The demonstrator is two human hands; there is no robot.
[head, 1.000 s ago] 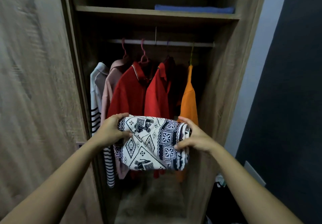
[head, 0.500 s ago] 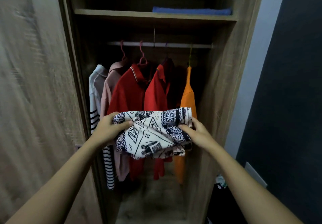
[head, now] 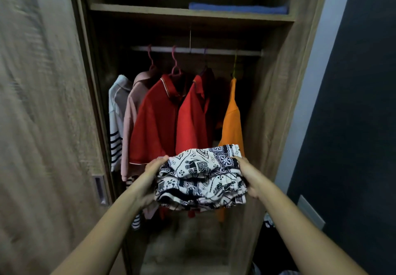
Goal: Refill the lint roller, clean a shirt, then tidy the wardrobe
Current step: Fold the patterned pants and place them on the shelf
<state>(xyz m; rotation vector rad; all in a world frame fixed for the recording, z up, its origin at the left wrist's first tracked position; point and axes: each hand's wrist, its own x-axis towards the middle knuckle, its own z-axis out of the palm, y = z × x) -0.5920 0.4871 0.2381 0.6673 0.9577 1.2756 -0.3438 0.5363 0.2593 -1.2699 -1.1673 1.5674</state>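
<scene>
Both hands have a firm grip on the folded elephant-print cloth, left hand and right hand each curled round one end of it, at lower centre of the frame, just in front of the hanging shirts in the open wardrobe. Held only at its ends, the loose stack could sag in the middle and fall open, or catch on the shirts going in. No brand, label or writing can be read

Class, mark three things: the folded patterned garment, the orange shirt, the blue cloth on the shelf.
folded patterned garment (head: 199, 167), head view, its top printed face.
orange shirt (head: 232, 122), head view, the panel below its shoulder.
blue cloth (head: 237, 9), head view, its front edge.
</scene>
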